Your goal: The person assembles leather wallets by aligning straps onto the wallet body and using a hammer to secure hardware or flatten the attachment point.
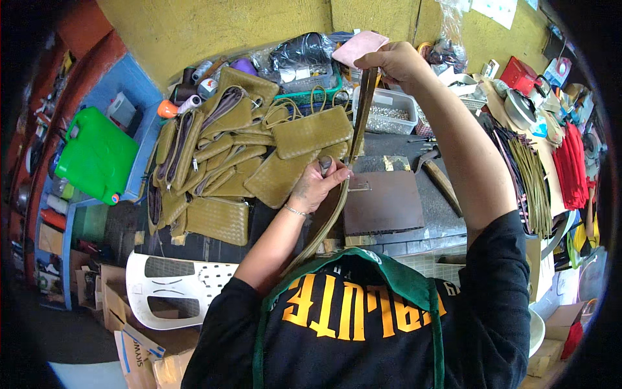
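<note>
My right hand (396, 63) is raised at the back, its fingers closed on the upper end of long olive-brown straps (365, 107). A pink cloth piece (360, 47) shows beside these fingers; whether they grip it too, I cannot tell. Lower down, my left hand (319, 186) is closed round the same straps, which run down past it toward my body. The rounded dark end of something (325, 163) pokes up from the left fist; its kind is hidden. Just right of that hand lies a brown flat board (382, 204) on the bench.
Olive woven pouches (223, 149) are heaped to the left. A hammer (440, 185) lies right of the board. Behind stands a clear bin of small metal parts (387, 113). More straps (531, 175) hang at right; a white chair (178, 288) and green jug (97, 155) are at left.
</note>
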A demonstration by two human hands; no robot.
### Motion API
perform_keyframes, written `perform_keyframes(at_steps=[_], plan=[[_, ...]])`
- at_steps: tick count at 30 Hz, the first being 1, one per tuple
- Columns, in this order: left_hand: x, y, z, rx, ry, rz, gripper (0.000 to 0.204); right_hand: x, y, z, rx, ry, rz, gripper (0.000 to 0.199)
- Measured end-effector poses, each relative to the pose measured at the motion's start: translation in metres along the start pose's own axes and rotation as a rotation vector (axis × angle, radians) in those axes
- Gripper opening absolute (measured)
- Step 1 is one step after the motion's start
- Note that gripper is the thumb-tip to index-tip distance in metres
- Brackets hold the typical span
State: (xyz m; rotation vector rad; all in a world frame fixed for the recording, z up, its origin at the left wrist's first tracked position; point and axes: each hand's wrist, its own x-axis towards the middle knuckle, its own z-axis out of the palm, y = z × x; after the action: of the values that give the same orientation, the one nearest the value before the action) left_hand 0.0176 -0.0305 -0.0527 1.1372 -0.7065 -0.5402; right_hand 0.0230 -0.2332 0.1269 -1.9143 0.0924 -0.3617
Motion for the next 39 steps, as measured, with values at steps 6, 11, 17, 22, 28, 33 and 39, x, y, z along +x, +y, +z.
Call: perform_keyframes(at_steps=[6, 11, 17, 22, 28, 33, 39], plan=[[0.003, -0.017, -0.003, 0.019, 0.030, -0.003, 0.030, 0.022, 0.030, 0.006, -0.312, 0.159, -0.075, 0.030], [0.003, -0.022, -0.007, 0.022, 0.038, -0.001, 0.030, 0.021, 0.025, 0.007, -0.385, 0.162, -0.042, 0.036], [0.002, -0.025, -0.006, 0.004, 0.043, -0.009, 0.028, 0.021, 0.028, 0.006, -0.451, 0.181, -0.029, 0.040], [0.002, -0.027, -0.005, 0.001, 0.030, -0.008, 0.027, 0.031, 0.045, 0.005, -0.373, 0.191, -0.053, 0.042], [0.004, -0.024, -0.002, 0.029, 0.049, -0.035, 0.028, 0.038, 0.054, 0.002, -0.373, 0.193, -0.091, 0.043], [0.003, -0.024, -0.005, 0.027, 0.033, -0.027, 0.030, 0.032, 0.047, 0.004, -0.420, 0.185, -0.049, 0.043], [-0.001, -0.032, 0.000, 0.032, 0.031, -0.037, 0.030, 0.024, 0.059, -0.006, -0.381, 0.122, 0.046, 0.032]])
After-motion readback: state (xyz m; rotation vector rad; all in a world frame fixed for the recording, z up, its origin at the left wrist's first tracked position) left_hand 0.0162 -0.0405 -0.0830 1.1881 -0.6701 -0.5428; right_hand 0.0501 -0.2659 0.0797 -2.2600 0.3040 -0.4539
